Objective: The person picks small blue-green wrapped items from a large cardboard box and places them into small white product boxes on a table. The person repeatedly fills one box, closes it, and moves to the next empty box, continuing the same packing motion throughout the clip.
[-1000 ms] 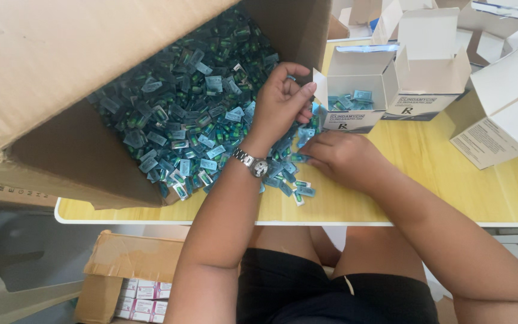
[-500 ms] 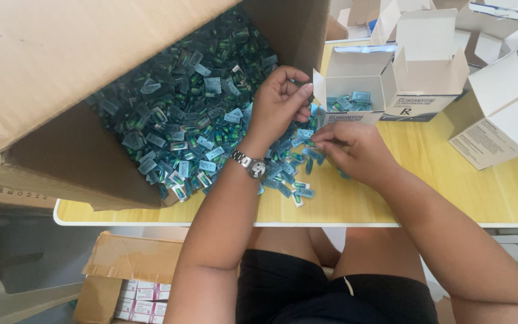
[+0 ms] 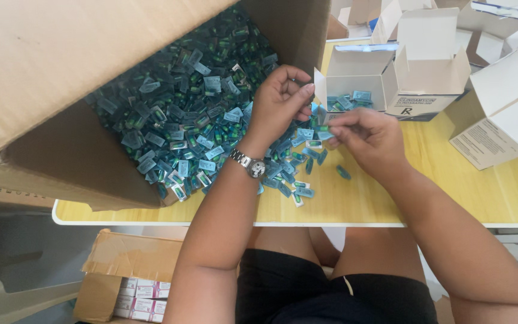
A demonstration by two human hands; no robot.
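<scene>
Yellow table (image 3: 451, 186): right hand (image 3: 367, 138) pinching packet (image 3: 325, 128) probably, left hand (image 3: 280, 102) curled.

- I see a yellow wooden tabletop (image 3: 481, 192) with a thin white edge along the front.
- The light is bright and soft. It looks like daylight, and the wood shines a little.
- Under the tabletop the floor (image 3: 31, 240) is grey and in shade.
- A brown cardboard box (image 3: 121, 264) sits on the floor, down low on the left. Small white and pink packs (image 3: 142, 297) are stacked inside it.
- Something pale stands at the bottom left corner. I cannot tell what it is.
</scene>
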